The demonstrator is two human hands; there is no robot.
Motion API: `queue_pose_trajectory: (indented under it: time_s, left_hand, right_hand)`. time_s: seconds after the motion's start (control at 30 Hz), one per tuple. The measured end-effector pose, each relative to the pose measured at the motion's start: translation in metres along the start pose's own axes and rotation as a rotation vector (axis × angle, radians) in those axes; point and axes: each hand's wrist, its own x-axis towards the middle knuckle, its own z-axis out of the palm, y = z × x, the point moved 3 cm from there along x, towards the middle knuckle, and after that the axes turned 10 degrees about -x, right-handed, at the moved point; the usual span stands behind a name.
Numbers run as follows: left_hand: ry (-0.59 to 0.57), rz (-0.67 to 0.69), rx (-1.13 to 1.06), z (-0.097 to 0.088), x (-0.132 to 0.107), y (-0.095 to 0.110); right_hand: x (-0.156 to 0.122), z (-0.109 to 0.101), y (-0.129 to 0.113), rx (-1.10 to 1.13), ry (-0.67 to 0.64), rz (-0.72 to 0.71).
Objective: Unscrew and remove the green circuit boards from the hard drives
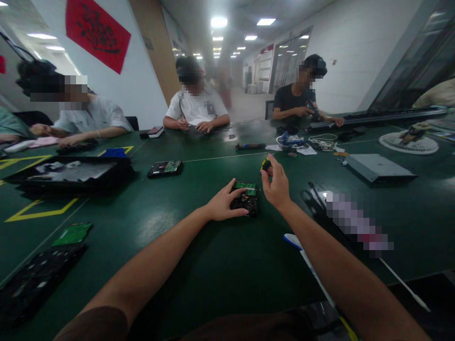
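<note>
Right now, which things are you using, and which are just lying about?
Being used:
black device with green board, under left hand
screwdriver, in right hand

Probably just lying about:
another black device, further left
grey metal box
white round grille

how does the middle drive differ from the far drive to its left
The left grip is on the middle drive; the far drive lies untouched. The middle drive points lengthwise away from the wearer; the far drive lies crosswise. Green shows at the middle drive's far end, but toward the far drive's right end. Both have dark bodies and lie on the table.
</note>
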Motion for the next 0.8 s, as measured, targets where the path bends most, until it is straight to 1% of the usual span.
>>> queue_pose_trajectory:
  time_s: [0.2, 0.3, 0.47, 0.6, 0.8]
  left_hand:
    - [-0.013, -0.009, 0.001, 0.0, 0.0, -0.001]
    - [-0.001, -0.005, -0.001, 0.0, 0.0, -0.001]
    - [0.006, -0.004, 0.0, 0.0, -0.002, 0.001]
    - [0.011, 0.004, -0.001, -0.001, -0.003, 0.003]
    - [0.003, -0.002, 0.0, 0.0, 0.0, -0.001]
  right_hand:
    - [0.0, -0.001, -0.001, -0.02, -0.007, -0.019]
    - [0.0, 0.001, 0.0, -0.004, -0.003, -0.027]
    - [-0.002, 0.002, 0.003, 0.013, -0.002, 0.006]
    - [-0.001, 0.004, 0.004, 0.004, -0.006, -0.009]
    - [-0.001, 0.006, 0.009, 0.043, -0.017, 0.012]
